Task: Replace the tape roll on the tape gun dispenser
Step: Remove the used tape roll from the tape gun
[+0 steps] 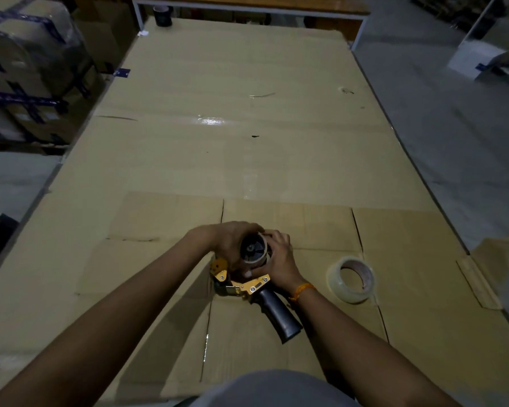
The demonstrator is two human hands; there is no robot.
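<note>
A cardboard-covered table (247,142) fills a dim storeroom. On it lies the tape gun (256,284); the left hand (232,240) and right hand (279,257) both clasp its spent core (254,249). A clear tape roll (351,279) lies near, to the right.
</note>
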